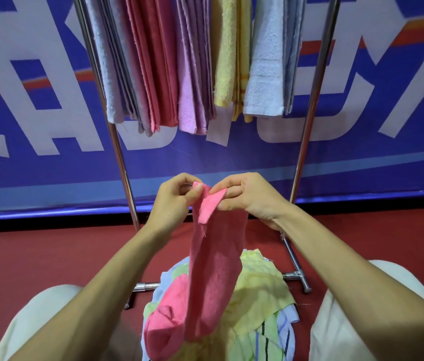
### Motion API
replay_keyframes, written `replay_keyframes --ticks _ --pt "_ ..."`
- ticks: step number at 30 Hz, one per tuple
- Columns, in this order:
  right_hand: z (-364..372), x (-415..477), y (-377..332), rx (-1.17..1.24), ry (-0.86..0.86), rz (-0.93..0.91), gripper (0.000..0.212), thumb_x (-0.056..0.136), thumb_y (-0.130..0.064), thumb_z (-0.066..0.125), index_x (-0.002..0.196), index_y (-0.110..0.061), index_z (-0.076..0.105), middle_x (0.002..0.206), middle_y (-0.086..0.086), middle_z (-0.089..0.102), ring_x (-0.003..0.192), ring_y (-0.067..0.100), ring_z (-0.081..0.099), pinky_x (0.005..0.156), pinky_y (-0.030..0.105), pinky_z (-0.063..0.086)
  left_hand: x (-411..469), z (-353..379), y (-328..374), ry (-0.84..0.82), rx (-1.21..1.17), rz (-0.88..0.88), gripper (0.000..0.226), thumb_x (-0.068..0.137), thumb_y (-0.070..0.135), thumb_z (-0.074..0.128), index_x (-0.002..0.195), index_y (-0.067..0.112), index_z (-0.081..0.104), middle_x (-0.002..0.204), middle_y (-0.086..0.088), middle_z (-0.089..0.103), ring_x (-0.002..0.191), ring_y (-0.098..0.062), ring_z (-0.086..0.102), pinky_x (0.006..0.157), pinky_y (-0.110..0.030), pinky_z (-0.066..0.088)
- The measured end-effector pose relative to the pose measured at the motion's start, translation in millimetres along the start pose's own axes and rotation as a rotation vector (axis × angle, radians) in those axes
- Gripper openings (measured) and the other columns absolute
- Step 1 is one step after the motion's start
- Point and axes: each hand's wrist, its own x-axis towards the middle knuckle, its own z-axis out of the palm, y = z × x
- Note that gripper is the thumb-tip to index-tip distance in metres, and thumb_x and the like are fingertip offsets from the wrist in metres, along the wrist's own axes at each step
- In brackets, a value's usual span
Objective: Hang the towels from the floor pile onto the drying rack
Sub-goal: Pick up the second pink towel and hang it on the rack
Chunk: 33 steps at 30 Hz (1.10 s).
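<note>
Pink towel (216, 269), top edge pinched by left hand (174, 201) and right hand (250, 196). Hangs above floor pile (260, 290), before drying rack (125, 178).

Fuzzy matt terry cloth in the pink towel (216, 269), the floor pile (260, 290) and the hanging towels (153, 61). Shiny smooth metal on the drying rack (307, 126) tubes. Matt red floor (49, 256); faintly glossy banner (49, 165).

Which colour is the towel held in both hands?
Pink towel, clearest in the head view.
</note>
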Motion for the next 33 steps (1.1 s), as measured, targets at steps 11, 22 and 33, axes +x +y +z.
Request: replay_keyframes --ticks 11,22,33 --pt "10 2 2 0.085 0.289 0.025 0.017 0.077 -0.007 0.079 0.077 -0.003 0.062 0.058 0.003 0.068 0.048 0.008 0.063 0.048 0.016 0.046 -5 7 3 -0.002 -0.18 -0.093 0.007 0.089 0.002 0.063 0.092 -0.004 0.065 0.084 -0.017 0.07 0.075 -0.018 0.065 0.073 -0.023 0.055" --pt "14 4 4 0.015 0.316 0.08 0.017 0.08 -0.018 0.077 0.081 -0.005 0.065 0.06 0.003 0.068 0.052 0.009 0.063 0.049 0.015 0.044 -6 12 3 0.025 -0.235 -0.092 0.012 0.091 0.008 0.062 0.095 -0.003 0.067 0.091 -0.018 0.074 0.083 -0.026 0.07 0.081 -0.035 0.057" --pt "14 4 4 0.059 0.346 0.087 0.018 0.084 -0.016 0.073 0.072 -0.009 0.062 0.056 0.001 0.061 0.047 0.005 0.055 0.047 0.014 0.042 -12 14 4 -0.089 -0.177 -0.034 0.014 0.088 0.009 0.065 0.101 0.011 0.063 0.092 -0.01 0.075 0.083 -0.021 0.072 0.082 -0.04 0.056"
